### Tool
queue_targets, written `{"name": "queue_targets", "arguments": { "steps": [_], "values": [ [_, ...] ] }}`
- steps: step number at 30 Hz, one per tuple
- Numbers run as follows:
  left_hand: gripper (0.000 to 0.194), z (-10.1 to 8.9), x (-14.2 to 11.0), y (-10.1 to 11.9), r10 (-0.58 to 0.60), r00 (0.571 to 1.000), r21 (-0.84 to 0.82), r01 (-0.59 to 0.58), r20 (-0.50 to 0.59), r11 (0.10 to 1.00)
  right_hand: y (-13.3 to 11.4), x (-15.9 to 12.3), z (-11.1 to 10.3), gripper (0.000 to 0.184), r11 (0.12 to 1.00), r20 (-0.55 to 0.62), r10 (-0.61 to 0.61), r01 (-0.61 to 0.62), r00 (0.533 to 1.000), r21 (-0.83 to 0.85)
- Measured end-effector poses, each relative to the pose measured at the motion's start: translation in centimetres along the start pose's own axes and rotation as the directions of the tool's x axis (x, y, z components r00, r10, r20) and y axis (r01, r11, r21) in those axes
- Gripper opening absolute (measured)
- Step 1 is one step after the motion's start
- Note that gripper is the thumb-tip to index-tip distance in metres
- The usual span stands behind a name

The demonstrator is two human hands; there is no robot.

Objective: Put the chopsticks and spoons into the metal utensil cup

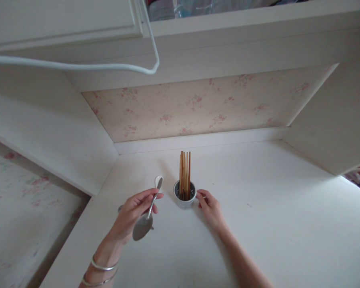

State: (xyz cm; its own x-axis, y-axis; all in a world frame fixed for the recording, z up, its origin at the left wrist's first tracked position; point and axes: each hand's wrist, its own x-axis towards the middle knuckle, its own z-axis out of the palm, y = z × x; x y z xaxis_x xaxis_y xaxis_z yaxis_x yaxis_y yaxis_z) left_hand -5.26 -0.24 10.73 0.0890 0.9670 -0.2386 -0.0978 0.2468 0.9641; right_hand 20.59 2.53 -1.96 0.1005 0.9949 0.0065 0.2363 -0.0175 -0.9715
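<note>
Several spoons are in my left hand (138, 212), its fingers closed around their handles. Most visible is a metal spoon (143, 227), bowl downward and towards me. A white rounded end (159, 181) sticks out above the fingers, and other bits of metal show behind the hand; their exact shapes are partly hidden. To the right of this hand a grey metal chopstick holder (185, 204) stands upright on the white surface, with several wooden chopsticks (185, 174) in it. My right hand (209, 207) has its curled fingertips against the holder's right rim.
The white countertop (276, 224) lies under both hands. Side panels (324, 120) and a floral back wall (195, 108) enclose it. Overhead, a white cable (78, 66) hangs in front of a cupboard door (63, 20), and clear plastic items (192, 8) sit on the upper shelf.
</note>
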Motion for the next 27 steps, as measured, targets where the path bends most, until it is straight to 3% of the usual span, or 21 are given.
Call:
{"name": "queue_targets", "arguments": {
  "steps": [4, 8, 10, 15, 19, 23, 27],
  "values": [
    [0.045, 0.7, 0.1, 0.6, 0.077, 0.997, 0.010, -0.077, 0.007, 0.997, 0.1, 0.0, 0.0, 0.038, 1.000, 0.013, -0.012, 0.012, 1.000, -0.016],
    [0.038, 1.9, 0.8, 1.2, 0.172, 0.974, 0.079, -0.162, -0.149, 0.984, 0.3, 0.0, 0.0, 0.037, 1.000, 0.015, -0.014, 0.014, 1.000, -0.019],
    [0.040, 2.5, 1.1, 1.4, 0.218, 0.960, 0.127, -0.197, -0.176, 0.972, 0.4, 0.0, 0.1, 0.037, 1.000, 0.017, -0.010, 0.010, 1.000, -0.021],
    [0.042, 3.7, 1.5, 2.0, 0.257, 0.966, 0.264, -0.239, -0.035, 0.935, 0.2, 0.0, 0.0, 0.036, 0.999, 0.017, -0.001, 0.002, 1.000, -0.037],
    [0.041, 3.9, 2.6, 2.3, 0.286, 0.957, 0.443, -0.275, 0.042, 0.853, 0.0, 0.0, 0.0, 0.036, 0.999, 0.018, -0.013, 0.014, 1.000, -0.037],
    [0.041, 4.0, 4.4, 2.0, 0.262, 0.964, 0.600, -0.240, 0.052, 0.763, 0.0, 0.0, 0.0, 0.035, 0.999, 0.022, -0.032, 0.033, 0.999, -0.036],
    [0.040, 4.3, 5.9, 1.0, 0.322, 0.945, 0.640, -0.281, 0.055, 0.715, 0.1, 0.1, 0.0, 0.034, 0.999, 0.020, -0.037, 0.037, 0.999, -0.028]
  ]
}}
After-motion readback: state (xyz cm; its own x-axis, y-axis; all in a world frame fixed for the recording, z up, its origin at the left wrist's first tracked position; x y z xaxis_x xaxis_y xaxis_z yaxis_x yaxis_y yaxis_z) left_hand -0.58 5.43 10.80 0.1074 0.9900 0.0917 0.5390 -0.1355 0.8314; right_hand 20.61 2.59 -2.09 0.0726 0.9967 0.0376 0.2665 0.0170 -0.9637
